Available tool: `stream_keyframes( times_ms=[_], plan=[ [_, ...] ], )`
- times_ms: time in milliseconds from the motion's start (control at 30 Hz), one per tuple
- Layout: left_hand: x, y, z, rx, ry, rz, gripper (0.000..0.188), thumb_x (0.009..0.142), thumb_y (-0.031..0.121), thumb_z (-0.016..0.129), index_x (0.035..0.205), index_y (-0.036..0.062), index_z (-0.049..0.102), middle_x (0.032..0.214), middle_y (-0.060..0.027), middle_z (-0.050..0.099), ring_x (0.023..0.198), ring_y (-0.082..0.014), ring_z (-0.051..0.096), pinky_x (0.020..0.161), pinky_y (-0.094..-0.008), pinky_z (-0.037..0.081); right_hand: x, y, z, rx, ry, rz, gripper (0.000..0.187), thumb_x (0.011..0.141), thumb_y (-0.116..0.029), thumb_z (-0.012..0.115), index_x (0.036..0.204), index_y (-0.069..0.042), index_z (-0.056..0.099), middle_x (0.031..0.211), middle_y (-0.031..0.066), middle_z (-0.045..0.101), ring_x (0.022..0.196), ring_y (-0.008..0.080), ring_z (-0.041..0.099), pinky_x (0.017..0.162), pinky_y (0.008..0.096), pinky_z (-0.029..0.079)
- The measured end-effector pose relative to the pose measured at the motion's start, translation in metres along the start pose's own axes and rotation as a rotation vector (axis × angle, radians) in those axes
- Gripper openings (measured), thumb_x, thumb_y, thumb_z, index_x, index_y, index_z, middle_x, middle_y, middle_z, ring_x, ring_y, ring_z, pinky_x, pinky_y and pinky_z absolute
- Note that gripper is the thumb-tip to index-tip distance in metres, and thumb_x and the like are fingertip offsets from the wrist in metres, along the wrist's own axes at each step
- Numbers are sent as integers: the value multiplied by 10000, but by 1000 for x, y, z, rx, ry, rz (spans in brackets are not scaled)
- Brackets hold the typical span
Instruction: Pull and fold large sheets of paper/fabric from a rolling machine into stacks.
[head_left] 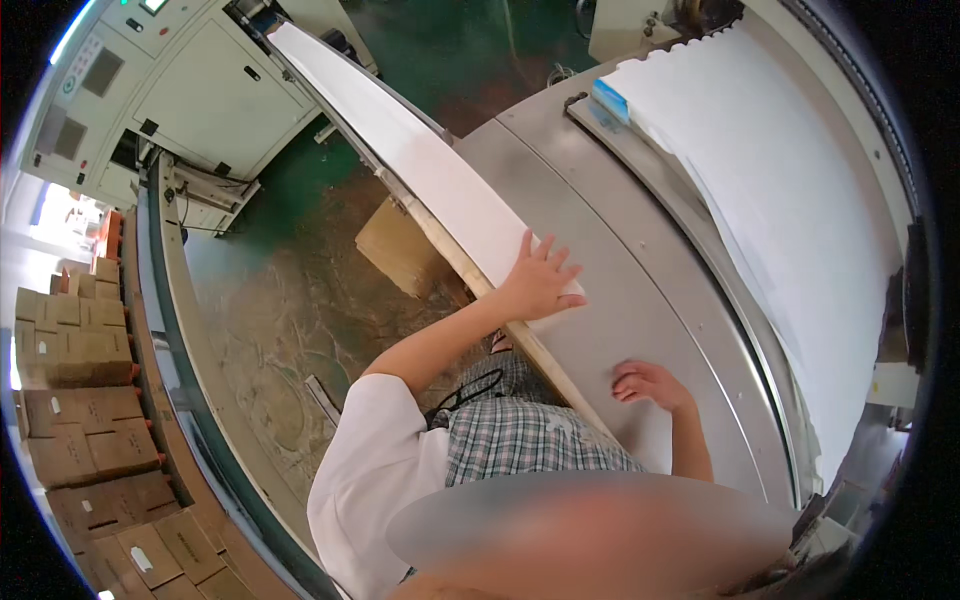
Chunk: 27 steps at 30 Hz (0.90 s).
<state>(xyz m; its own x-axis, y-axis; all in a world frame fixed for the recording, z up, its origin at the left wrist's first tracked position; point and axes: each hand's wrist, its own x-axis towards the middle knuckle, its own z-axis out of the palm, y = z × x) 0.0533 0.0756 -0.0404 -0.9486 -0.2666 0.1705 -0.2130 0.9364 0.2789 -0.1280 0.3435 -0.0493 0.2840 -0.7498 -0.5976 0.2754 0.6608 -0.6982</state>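
Note:
My left hand (pixel 540 280) lies with its fingers spread on the near end of a long white strip (pixel 430 165) that looks like paper or tissue. The strip runs away to the far left in a narrow channel along the metal table's edge. My right hand (pixel 648 384) is held over the bare metal table (pixel 625 285), its fingers curled in and nothing visible in them. To the right, a wide white sheet or stack (pixel 790 190) with a ragged edge covers the raised part of the machine. A small blue piece (pixel 610 100) shows at its far corner.
A wooden edge strip (pixel 560 380) borders the table in front of my body. A cardboard box (pixel 402 248) stands on the floor beyond it. Pale machine cabinets (pixel 215 90) stand at the far left. Stacked cartons (pixel 85 420) line the left side behind a long rail (pixel 190 400).

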Motion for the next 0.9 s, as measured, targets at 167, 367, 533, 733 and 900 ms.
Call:
stream_keyframes(
  times_ms=[167, 367, 533, 733, 900],
  plan=[
    [9, 24, 25, 146, -63, -38, 500, 799, 510, 437, 1086, 122, 564, 1153, -169, 494, 1135, -379, 397, 959, -614, 170, -103, 123, -52, -69, 979, -431, 222, 856, -159, 512, 1022, -15, 544, 802, 71, 608, 707, 171, 595, 639, 259, 473],
    [13, 3, 33, 134, -206, -459, 480, 763, 498, 493, 1058, 122, 541, 1079, -146, 516, 1058, -336, 450, 862, -546, 343, -210, 223, -124, -908, 2143, 217, 255, 805, -218, 526, 1006, -66, 561, 1028, 139, 558, 893, 295, 546, 759, 379, 444],
    [10, -6, 43, 60, -204, -509, 567, 754, 483, 540, 1207, 159, 436, 1231, -168, 401, 1157, -369, 347, 880, -522, 362, -212, 232, -129, -926, 2215, 345, 305, 775, -217, 506, 1060, -111, 530, 1148, 68, 505, 1038, 289, 469, 844, 424, 388],
    [16, -3, 47, 65, -256, -442, 631, 740, 466, 577, 1257, 154, 393, 1275, -201, 357, 1183, -384, 314, 914, -493, 352, -217, 221, -110, -840, 2278, 360, 261, 790, -211, 495, 1029, -120, 545, 1113, 78, 522, 1020, 286, 483, 834, 432, 393],
    [8, -21, 54, 32, -270, -398, 663, 732, 452, 597, 1268, 120, 393, 1279, -250, 349, 1188, -404, 310, 950, -451, 330, -214, 228, -124, -803, 2303, 269, 245, 771, -185, 503, 1007, -129, 545, 1102, 83, 516, 1025, 294, 469, 851, 432, 372]
  ],
)
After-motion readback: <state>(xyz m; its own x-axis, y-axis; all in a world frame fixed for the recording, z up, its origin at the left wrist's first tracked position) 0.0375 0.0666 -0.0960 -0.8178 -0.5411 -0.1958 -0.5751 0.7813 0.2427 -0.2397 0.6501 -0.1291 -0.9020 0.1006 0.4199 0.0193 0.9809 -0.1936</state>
